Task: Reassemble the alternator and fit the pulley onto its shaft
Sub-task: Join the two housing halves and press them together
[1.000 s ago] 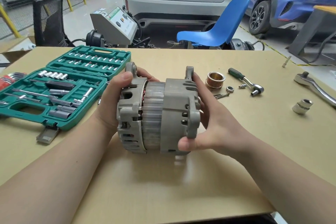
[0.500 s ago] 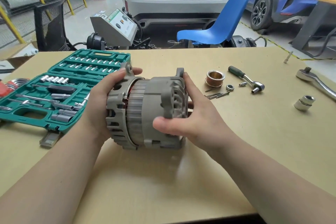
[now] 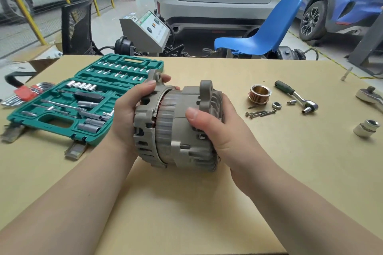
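Observation:
The grey alternator (image 3: pixel 174 128) lies on its side over the tan table (image 3: pixel 186 203), its two housing halves joined around the copper-wound stator. My left hand (image 3: pixel 130 114) grips the rear housing on the left, fingers curled over its top lug. My right hand (image 3: pixel 219 130) grips the front housing on the right, thumb pressed on its top face. The copper-coloured grooved pulley (image 3: pixel 259 93) stands on the table to the right, apart from the alternator. Several long bolts (image 3: pixel 260 113) and a nut (image 3: pixel 276 105) lie beside it.
An open green socket case (image 3: pixel 68 107) lies at the left, with hex keys (image 3: pixel 22 93) beyond it. A small ratchet (image 3: pixel 296 95), a large ratchet (image 3: pixel 371 97) and a big socket (image 3: pixel 366 128) lie at the right. A blue chair (image 3: pixel 261 35) stands behind the table.
Both hands have turned the alternator and shifted it slightly left; the front housing's top lug now points up and my right thumb has slid onto the body's top.

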{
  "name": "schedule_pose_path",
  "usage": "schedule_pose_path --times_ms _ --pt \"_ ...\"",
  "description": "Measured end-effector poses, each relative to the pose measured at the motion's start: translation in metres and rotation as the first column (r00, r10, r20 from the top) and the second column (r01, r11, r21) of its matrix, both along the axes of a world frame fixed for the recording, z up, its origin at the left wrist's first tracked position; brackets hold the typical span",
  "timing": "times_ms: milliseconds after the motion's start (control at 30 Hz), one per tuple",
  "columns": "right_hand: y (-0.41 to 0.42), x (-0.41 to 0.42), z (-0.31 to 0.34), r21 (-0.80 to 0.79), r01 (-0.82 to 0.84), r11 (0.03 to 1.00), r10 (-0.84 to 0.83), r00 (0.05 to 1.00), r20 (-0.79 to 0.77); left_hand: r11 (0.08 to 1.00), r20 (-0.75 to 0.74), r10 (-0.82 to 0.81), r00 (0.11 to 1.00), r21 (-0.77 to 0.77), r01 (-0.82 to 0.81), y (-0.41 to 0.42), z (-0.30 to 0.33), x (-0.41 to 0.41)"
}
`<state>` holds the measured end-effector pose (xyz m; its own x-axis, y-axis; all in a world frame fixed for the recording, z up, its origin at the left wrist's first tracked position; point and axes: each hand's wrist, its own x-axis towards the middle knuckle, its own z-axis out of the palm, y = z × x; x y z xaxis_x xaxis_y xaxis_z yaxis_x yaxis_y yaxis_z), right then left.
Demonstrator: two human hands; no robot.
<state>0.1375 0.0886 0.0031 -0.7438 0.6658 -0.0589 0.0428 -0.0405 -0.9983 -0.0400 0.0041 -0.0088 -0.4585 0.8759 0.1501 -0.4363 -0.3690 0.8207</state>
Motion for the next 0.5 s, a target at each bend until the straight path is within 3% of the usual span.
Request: schedule_pose_path --times_ms 133,200,300,400,500 --pt "-0.001 -0.013 0.015 0.227 0.049 0.973 -0.068 0.995 0.075 0.995 0.185 0.103 0.977 -0.027 -0.100 0.005 -0.009 0.001" --pt "0.003 -0.017 0.026 0.264 0.064 0.962 -0.096 0.989 0.110 0.993 0.251 0.104 0.962 -0.073 -0.088 0.009 -0.014 0.003" --pt "0.009 -0.018 0.033 0.161 0.054 0.986 -0.067 0.995 0.075 0.995 0.292 0.098 0.951 -0.031 -0.093 0.015 -0.018 0.003" --pt "0.015 -0.018 0.035 0.001 0.005 1.000 -0.005 0.999 0.033 0.993 0.228 0.115 0.967 0.012 -0.121 0.017 -0.019 0.003" --pt "0.022 -0.017 0.037 -0.108 -0.008 0.994 0.018 0.995 0.095 0.993 0.156 0.119 0.981 -0.011 -0.119 0.017 -0.018 0.003"
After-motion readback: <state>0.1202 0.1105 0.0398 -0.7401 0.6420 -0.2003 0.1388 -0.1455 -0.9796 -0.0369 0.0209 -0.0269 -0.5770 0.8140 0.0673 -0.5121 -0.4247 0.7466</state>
